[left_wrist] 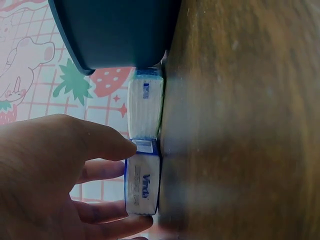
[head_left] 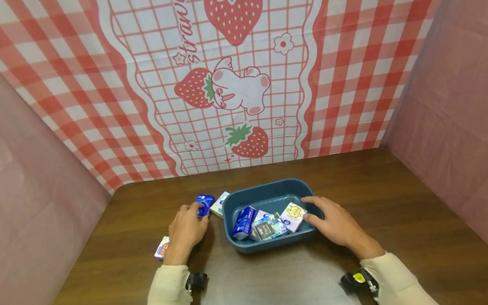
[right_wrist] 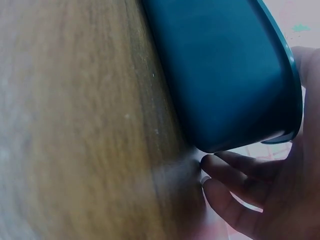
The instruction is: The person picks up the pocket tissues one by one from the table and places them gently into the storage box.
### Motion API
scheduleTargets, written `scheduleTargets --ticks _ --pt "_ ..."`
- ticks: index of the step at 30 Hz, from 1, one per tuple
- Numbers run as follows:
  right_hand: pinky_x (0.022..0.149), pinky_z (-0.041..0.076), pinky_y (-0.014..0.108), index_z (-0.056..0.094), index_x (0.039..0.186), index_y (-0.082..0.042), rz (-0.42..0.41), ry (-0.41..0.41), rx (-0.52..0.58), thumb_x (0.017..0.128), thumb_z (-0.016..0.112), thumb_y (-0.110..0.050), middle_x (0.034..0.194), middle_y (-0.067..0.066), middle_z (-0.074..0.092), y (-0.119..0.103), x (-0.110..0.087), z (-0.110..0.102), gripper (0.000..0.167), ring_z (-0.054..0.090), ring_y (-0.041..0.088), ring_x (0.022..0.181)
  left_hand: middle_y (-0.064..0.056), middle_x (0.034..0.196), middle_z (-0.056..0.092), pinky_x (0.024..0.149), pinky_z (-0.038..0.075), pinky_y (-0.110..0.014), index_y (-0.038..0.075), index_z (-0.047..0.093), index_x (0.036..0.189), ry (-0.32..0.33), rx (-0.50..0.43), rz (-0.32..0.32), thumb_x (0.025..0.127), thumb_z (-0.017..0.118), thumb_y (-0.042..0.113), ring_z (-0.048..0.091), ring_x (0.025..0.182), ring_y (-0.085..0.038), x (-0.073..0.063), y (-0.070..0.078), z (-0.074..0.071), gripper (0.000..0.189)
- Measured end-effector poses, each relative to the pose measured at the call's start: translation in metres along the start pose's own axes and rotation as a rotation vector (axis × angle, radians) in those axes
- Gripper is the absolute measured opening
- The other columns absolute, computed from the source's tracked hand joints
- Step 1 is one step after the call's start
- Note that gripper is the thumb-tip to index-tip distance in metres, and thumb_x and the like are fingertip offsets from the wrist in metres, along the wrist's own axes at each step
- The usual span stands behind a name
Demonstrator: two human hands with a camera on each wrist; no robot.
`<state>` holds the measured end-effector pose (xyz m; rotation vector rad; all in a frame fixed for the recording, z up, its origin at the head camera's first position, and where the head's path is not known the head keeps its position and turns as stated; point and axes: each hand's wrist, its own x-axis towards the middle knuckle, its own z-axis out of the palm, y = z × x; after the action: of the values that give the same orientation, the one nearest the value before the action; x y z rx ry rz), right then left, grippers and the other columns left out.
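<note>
In the head view my left hand (head_left: 188,228) is over a dark blue tissue pack (head_left: 205,200) on the table, left of a dark teal plastic bin (head_left: 267,247). The left wrist view shows thumb and fingers about this pack, its white end printed "Vinda" (left_wrist: 143,186). A pale tissue pack (head_left: 219,204) lies between it and the bin. My right hand (head_left: 336,220) grips the bin's right end, thumb over the rim and fingers along the outer wall. Inside the bin lie a blue pack (head_left: 244,223), a floral pack (head_left: 271,227) and a yellow-printed pack (head_left: 293,215).
A small tissue pack with a coloured print (head_left: 162,248) lies left of my left forearm, partly covered by it. The brown wooden table (head_left: 391,196) meets a red checked strawberry cloth (head_left: 242,89) at the back. Pink cloths (head_left: 456,118) hang on both sides.
</note>
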<state>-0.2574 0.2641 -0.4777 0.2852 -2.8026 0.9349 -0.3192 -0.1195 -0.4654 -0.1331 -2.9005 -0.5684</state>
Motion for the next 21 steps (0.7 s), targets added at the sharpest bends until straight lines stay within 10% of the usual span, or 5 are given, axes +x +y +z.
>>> scheduleTargets --ticks 21 --pt "0.097 0.044 0.061 0.066 0.129 -0.014 -0.063 0.044 -0.015 0.093 0.068 -0.028 0.128 0.010 0.060 0.0011 0.0004 -0.0002 0.039 0.057 0.032 0.117 -0.022 0.120 0.060 0.079 0.050 -0.061 0.012 0.063 0.129 0.026 -0.005 -0.025 0.091 0.070 0.034 0.063 0.102 -0.043 -0.0011 0.0020 0.0005 0.044"
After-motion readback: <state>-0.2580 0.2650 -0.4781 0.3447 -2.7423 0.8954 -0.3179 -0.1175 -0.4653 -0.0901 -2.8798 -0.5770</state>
